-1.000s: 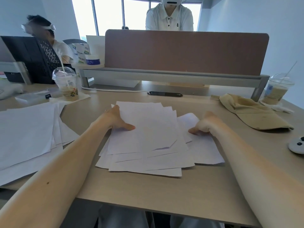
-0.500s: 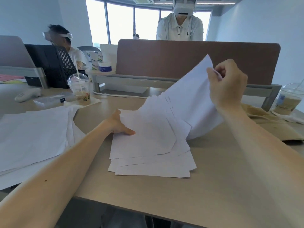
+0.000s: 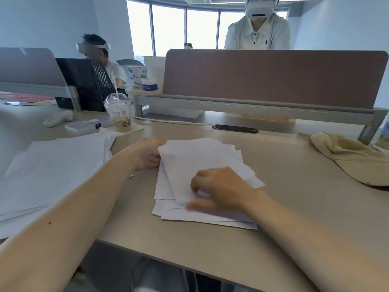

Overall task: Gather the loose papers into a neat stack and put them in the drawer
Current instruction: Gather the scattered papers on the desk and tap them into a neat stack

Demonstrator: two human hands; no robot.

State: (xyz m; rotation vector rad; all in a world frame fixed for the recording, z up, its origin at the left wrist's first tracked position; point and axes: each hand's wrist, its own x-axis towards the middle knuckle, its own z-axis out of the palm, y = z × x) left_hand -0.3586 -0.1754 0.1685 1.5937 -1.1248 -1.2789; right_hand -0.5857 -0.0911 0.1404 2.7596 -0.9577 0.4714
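Observation:
A loose pile of white papers (image 3: 202, 159) lies fanned out on the beige desk (image 3: 294, 186) in front of me. My left hand (image 3: 145, 157) rests against the pile's left edge; the top sheet covers its fingertips. My right hand (image 3: 221, 190) lies on top of the pile and presses the top sheet down. It is blurred, with fingers loosely bent and the thumb stretched toward me. No drawer is in view.
A second spread of white sheets (image 3: 52, 169) covers the desk at left. Behind it stand a plastic drink cup (image 3: 119, 114) and a black mesh organiser (image 3: 88, 85). A tan cap (image 3: 347, 159) lies at right, a black phone (image 3: 235, 128) under the divider (image 3: 273, 79). Two people sit beyond.
My right hand lifted a sheet from the pile's right side, carried it up and over, and now has it laid flat on top. My left hand stayed at the left edge.

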